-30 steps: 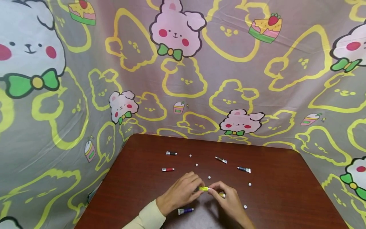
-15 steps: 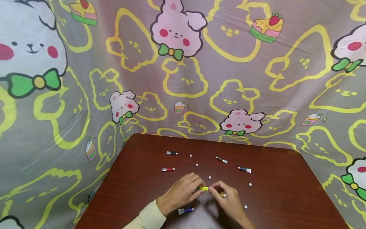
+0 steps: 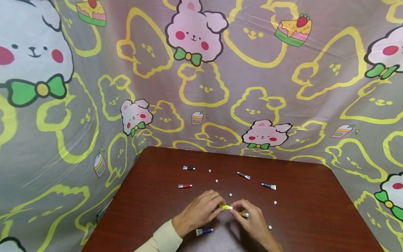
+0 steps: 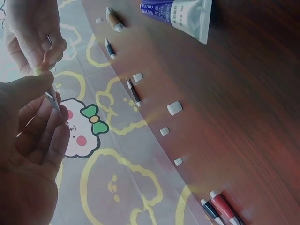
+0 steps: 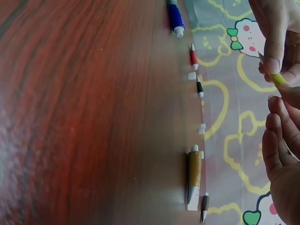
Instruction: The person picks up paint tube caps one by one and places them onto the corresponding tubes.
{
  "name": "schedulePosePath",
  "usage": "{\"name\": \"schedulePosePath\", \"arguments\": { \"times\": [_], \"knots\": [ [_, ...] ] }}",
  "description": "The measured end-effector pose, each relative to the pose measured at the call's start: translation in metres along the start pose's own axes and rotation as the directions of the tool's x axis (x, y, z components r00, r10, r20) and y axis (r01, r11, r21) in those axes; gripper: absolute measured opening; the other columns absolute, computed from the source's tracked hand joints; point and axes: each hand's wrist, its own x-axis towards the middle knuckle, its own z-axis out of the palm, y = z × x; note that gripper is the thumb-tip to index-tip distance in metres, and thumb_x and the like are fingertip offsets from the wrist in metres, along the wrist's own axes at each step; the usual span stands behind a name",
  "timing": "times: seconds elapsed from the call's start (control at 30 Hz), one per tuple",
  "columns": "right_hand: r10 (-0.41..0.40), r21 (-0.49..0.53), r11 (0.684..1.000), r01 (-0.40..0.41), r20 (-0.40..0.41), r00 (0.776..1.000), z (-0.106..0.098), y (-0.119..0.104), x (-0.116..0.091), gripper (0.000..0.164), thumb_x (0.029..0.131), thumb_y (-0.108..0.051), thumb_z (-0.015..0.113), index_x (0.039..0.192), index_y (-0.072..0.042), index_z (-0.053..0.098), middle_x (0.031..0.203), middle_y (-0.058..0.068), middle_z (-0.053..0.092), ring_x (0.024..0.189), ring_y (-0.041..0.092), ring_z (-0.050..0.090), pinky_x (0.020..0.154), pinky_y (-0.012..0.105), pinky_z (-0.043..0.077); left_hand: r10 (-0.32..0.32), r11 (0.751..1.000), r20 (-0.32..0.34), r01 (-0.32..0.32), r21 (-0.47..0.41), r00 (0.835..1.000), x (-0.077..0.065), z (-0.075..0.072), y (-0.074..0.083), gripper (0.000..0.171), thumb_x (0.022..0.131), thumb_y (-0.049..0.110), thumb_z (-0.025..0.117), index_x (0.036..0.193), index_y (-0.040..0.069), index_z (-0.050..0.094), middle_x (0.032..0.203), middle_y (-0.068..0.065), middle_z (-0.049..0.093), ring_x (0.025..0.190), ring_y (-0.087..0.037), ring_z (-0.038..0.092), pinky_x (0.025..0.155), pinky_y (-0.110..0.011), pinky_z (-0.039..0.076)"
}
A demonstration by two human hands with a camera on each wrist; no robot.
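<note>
My left hand (image 3: 201,208) pinches a small yellow paint tube (image 3: 225,207) near the table's front middle, raised above the surface. Its grey crimped end (image 4: 53,100) shows in the left wrist view. My right hand (image 3: 252,218) comes from the other side, thumb and fingertips pinching at the white cap (image 3: 231,208) on the tube's end. An ochre paint tube (image 3: 244,214) lies on the table, partly hidden behind the right hand. Just in front of the left wrist lies a violet-blue paint tube (image 3: 205,231).
Farther back on the brown table (image 3: 151,199) lie black (image 3: 189,168), red (image 3: 185,186), brown (image 3: 244,175) and dark blue (image 3: 268,186) paint tubes. Several loose white caps (image 3: 230,195) are scattered between and to the right. A patterned cloth (image 3: 204,80) hangs around the table.
My right fingertips have shifted slightly on the yellow tube's cap, so more of the white cap and more of the ochre tube show now. My left hand stays in place.
</note>
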Motion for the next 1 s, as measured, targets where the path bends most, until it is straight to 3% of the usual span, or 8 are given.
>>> {"name": "schedulePosePath", "arguments": {
  "times": [0.43,0.57,0.77,1.0],
  "knots": [
    [0.088,-0.036,0.996,-0.087,0.05,0.995,0.0004,-0.0052,0.0012,0.024,0.094,-0.003,0.081,0.086,-0.023,0.073,0.078,-0.021,0.067,0.071,-0.007,0.059,0.064,0.015,0.05,0.007,0.999,0.005,-0.007,-0.037,1.0,0.0012,-0.0017,0.0022,0.01,0.102,0.027,0.078,0.108,0.022,0.072,0.105,0.011,0.07,0.1,-0.005,0.065,0.109,-0.031,0.054],
    [0.059,-0.071,0.996,-0.057,0.023,0.998,0.0014,-0.005,0.0001,0.02,0.089,-0.003,0.085,0.096,-0.02,0.076,0.086,-0.018,0.069,0.077,-0.005,0.063,0.068,0.019,0.054,0.008,0.999,-0.001,-0.008,-0.049,1.0,0.0009,-0.0018,0.0013,0.011,0.102,0.027,0.078,0.108,0.021,0.072,0.105,0.011,0.07,0.099,-0.006,0.066,0.11,-0.031,0.053],
    [-0.061,-0.066,0.996,0.06,-0.007,0.998,0.0005,-0.0023,0.0041,0.032,0.08,0.002,0.09,0.104,-0.013,0.076,0.094,-0.011,0.071,0.083,0.007,0.069,0.08,0.013,0.054,0.002,0.998,0.0,-0.001,-0.056,1.0,0.0006,-0.0012,0.0006,0.011,0.101,0.027,0.078,0.109,0.021,0.072,0.105,0.011,0.07,0.098,-0.005,0.065,0.104,-0.027,0.053],
    [-0.078,-0.042,0.996,0.078,-0.002,0.997,-0.0009,-0.0001,0.0047,0.026,0.084,-0.001,0.089,0.1,-0.017,0.075,0.09,-0.011,0.071,0.081,0.004,0.068,0.076,0.015,0.055,-0.008,0.997,-0.009,0.008,-0.071,1.0,0.0015,-0.0002,0.0009,0.012,0.1,0.026,0.08,0.108,0.021,0.072,0.104,0.011,0.07,0.096,-0.005,0.064,0.093,-0.026,0.053]
  ]
}}
